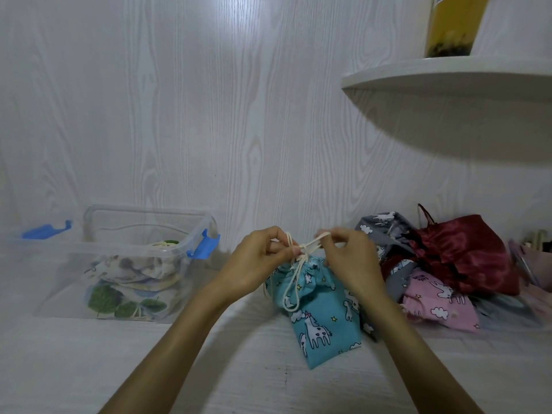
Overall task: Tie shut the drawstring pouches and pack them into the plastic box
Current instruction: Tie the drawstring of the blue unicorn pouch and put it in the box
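Pinching cord on both sides now: my left hand point(259, 258) has thumb and fingertips closed on the cream drawstring point(294, 279) just left of the knot, my right hand point(348, 258) curls round the loop on the other side, and the two are pulling apart above the gathered mouth of the teal unicorn pouch point(321, 312). That neck already looks cinched; I'd judge the knot is half made, not snugged down yet, with a long loop hanging down the front of the fabric.

Working outward from that pouch, which lies on the white table point(268, 383): to its left, well apart, sits the clear plastic box point(143, 264), blue latches open, lid off, with a few pouches inside, leaf-print and pale ones, so part of the packing is done. To the pouch's right, touching its edge, is a heap waiting its turn: a grey pouch point(380, 228), a pink pouch point(436, 300), a dark red satin pouch point(466, 252). Whether those are tied I can't tell. Plenty left, by my reckoning.
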